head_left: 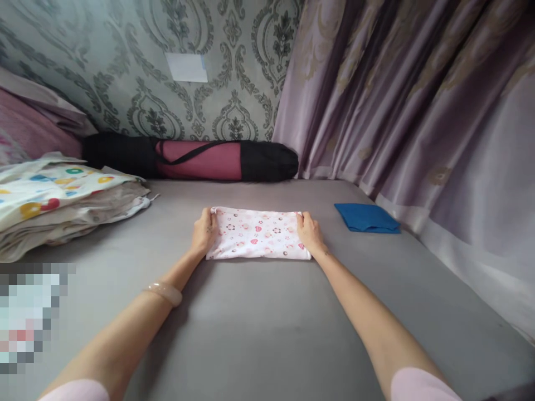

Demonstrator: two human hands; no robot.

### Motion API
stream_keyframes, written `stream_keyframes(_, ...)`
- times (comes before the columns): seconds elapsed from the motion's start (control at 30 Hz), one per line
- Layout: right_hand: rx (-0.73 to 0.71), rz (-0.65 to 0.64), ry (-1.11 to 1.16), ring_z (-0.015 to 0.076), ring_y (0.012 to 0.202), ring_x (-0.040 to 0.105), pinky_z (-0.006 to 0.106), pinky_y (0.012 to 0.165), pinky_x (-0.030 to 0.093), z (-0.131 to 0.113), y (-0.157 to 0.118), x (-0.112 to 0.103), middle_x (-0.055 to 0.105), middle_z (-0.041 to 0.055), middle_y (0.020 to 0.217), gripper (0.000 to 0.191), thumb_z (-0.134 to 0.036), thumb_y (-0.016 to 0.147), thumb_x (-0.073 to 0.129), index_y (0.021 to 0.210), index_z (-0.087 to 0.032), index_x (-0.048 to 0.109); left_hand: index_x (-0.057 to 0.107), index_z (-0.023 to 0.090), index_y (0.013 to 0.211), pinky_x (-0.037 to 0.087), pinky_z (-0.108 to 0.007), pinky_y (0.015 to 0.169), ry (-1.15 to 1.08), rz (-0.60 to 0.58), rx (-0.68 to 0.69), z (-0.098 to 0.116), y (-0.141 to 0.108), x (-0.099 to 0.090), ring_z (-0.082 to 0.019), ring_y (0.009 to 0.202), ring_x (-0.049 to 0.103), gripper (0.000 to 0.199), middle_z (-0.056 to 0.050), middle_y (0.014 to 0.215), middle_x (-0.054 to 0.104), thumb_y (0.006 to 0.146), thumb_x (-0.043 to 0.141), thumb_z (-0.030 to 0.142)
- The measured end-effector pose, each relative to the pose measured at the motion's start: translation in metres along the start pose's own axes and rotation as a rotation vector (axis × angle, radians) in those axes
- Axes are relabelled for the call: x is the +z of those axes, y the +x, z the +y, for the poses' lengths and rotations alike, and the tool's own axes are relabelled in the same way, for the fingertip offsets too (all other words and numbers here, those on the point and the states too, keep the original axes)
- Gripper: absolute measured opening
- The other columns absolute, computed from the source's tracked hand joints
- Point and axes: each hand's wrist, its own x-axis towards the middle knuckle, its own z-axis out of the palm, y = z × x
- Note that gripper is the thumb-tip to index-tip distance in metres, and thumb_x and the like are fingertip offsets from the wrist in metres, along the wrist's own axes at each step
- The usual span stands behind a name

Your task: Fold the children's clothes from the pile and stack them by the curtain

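I have the left hand [205, 229] and right hand [310, 231] closed on opposite ends of the cloth [256, 236] between them.

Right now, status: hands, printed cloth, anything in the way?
Left hand, right hand: gripping opposite ends of printed cloth. Cloth: flat rectangle between them. Blue folded cloth: off right, apart, seemingly not blocking.

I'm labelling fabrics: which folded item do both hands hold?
The white printed cloth, between the left hand and right hand; the blue folded item and left-side fabric pile lie untouched.
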Motion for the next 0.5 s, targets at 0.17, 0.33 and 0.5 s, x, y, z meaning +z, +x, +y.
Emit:
stream_keyframes(0.17, 0.125, -0.059, 0.021, 0.0292, 0.099, 0.067, 0.035, 0.081, 0.045, -0.005, 0.006, 0.004, 0.071, 0.0188, 0.100, 0.044, -0.044, 0.100, 0.035, 0.109, -0.014, 0.066, 0.056, 0.021, 0.083, 0.045, -0.031, 0.071, 0.054, -0.026, -0.108, 0.001, 0.014, 0.004, -0.026, 0.087, 0.064, 0.029, -0.012, 0.086, 0.068, 0.093, 0.041, 0.042)
stream_keyframes(0.33, 0.200, -0.093, 0.093, 0.0292, 0.100, 0.068, 0.033, 0.080, 0.046, -0.005, 0.009, -0.002, 0.071, 0.0216, 0.104, 0.044, -0.043, 0.097, 0.041, 0.105, -0.011, 0.069, 0.055, 0.020, 0.066, 0.050, -0.032, 0.067, -0.156, -0.160, -0.352, 0.009, 0.018, -0.012, -0.026, 0.073, 0.066, 0.038, -0.011, 0.065, 0.063, 0.090, 0.045, 0.047)
stream_keyframes(0.5, 0.136, -0.148, 0.162, 0.0212, 0.086, 0.069, 0.025, 0.069, 0.045, 0.014, -0.004, -0.022, 0.074, 0.0144, 0.093, 0.049, -0.048, 0.099, 0.035, 0.093, -0.015, 0.071, 0.054, 0.017, 0.072, 0.048, -0.025, 0.054, -0.421, -0.274, -0.421, 0.002, -0.011, -0.043, -0.015, 0.055, 0.060, 0.037, -0.006, 0.068, 0.064, 0.088, 0.049, 0.050)
